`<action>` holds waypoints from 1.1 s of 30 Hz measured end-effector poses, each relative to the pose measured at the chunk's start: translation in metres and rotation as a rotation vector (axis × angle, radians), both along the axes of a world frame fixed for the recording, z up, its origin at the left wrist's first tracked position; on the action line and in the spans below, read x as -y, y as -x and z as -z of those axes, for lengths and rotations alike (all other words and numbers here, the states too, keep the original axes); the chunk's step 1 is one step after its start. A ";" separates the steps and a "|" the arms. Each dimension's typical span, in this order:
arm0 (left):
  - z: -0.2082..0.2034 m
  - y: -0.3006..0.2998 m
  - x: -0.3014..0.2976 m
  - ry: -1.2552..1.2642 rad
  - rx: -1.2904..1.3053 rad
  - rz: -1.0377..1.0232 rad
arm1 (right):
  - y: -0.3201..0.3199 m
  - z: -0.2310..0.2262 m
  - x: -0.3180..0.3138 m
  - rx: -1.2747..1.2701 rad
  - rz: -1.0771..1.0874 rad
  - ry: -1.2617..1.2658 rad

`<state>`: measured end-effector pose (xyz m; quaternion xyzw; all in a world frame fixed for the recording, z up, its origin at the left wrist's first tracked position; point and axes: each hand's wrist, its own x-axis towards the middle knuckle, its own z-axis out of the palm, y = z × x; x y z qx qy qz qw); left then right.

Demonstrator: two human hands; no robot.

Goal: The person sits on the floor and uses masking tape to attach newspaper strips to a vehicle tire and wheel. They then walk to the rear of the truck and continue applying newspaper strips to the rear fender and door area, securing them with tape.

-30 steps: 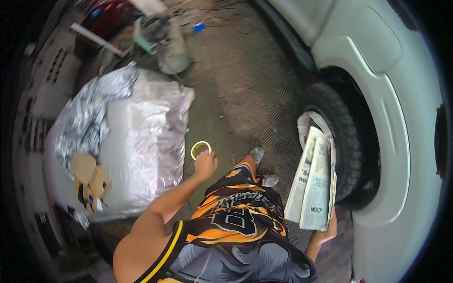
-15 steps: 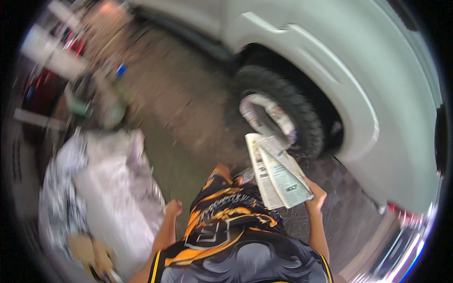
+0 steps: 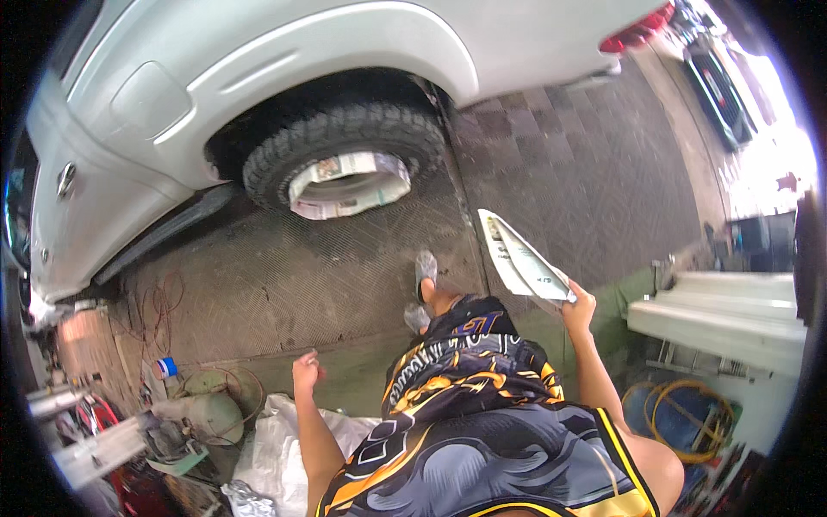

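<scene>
My right hand (image 3: 580,308) grips a folded newspaper (image 3: 523,265) by its lower edge, and the sheets stick up toward the truck. My left hand (image 3: 308,373) hangs over the floor at the left with its fingers loosely curled; nothing shows in it. Ahead stands a silver-white pickup truck (image 3: 336,43). Its knobby black tire (image 3: 345,129) sits under the wheel arch, and printed paper (image 3: 396,177) lines the wheel's rim in a ring. The newspaper is apart from the tire, to its right.
An air compressor (image 3: 207,414) and a blue-and-white can (image 3: 165,368) stand at the left. White sheeting (image 3: 276,457) lies behind my left arm. To the right are a coiled yellow hose (image 3: 689,422) and a white panel (image 3: 724,314). Red cords (image 3: 164,297) lie on the patterned floor.
My view has swung to the right, so the truck and wheel now appear farther left. The newspaper remains in my right hand, seen more edge-on. The left hand remains without anything visible in it.
</scene>
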<state>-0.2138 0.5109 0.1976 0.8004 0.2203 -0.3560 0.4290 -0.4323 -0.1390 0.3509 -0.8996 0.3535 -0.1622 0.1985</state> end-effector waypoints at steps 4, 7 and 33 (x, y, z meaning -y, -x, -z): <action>0.043 0.002 0.035 -0.063 -0.162 0.062 | 0.049 0.044 0.007 -0.125 0.199 0.003; 0.057 0.008 0.061 -0.102 -0.302 0.288 | 0.091 0.049 -0.003 -0.160 0.448 -0.010; 0.008 -0.021 0.676 0.036 -0.066 0.817 | 0.285 0.113 0.391 0.008 0.811 -0.119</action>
